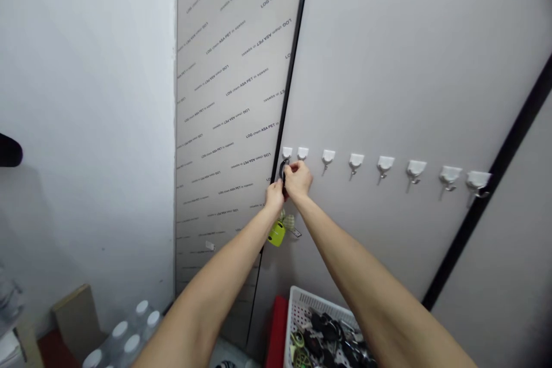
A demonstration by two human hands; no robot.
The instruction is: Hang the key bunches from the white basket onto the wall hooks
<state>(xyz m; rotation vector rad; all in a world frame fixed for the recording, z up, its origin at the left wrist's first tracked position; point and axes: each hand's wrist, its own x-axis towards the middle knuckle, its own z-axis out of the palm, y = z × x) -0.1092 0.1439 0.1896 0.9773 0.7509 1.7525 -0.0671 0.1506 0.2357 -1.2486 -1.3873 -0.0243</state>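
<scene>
A keychain with a black loop (282,169) is pinched at the leftmost white hook (287,152) on the grey panel. My right hand (299,180) is closed on the upper part of the loop, just under the hook. Slightly lower and to the left, my left hand (274,196) pinches the keychain too. Below my hands dangle a yellow-green charm (276,233) and a checked bow (288,221), with a small tag (296,232) beside them. My fingers hide whether the loop is around the hook.
Several more white hooks, such as this one (356,164), run rightward along the panel. A white basket (290,322) of keychains and dark items stands below, beside a red object (276,330). Capped bottles (121,330) and a cardboard piece (77,316) are at lower left.
</scene>
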